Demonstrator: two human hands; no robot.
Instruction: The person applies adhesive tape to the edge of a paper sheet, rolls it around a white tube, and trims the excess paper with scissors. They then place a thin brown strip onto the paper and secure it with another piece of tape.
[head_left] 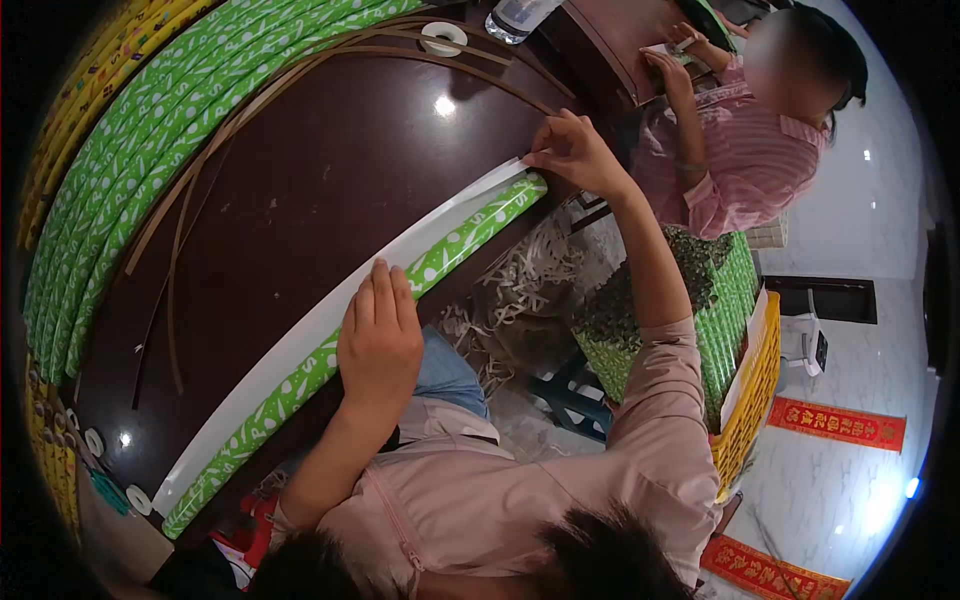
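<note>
A long sheet of green wrapping paper (285, 405) with white print lies along the table's near edge, partly rolled, its white underside (300, 335) showing as a strip on the far side. My left hand (380, 320) rests flat on the middle of it, fingers stretched out. At the far right end, my right hand (575, 150) pinches the paper's corner between thumb and fingers.
Finished green rolls (120, 210) and yellow patterned rolls (60, 110) line the left side of the dark table (270, 210). Thin brown strips (225, 135), a tape roll (443, 39) and a bottle (520, 15) lie beyond. Another person in a striped shirt (740, 150) works at upper right.
</note>
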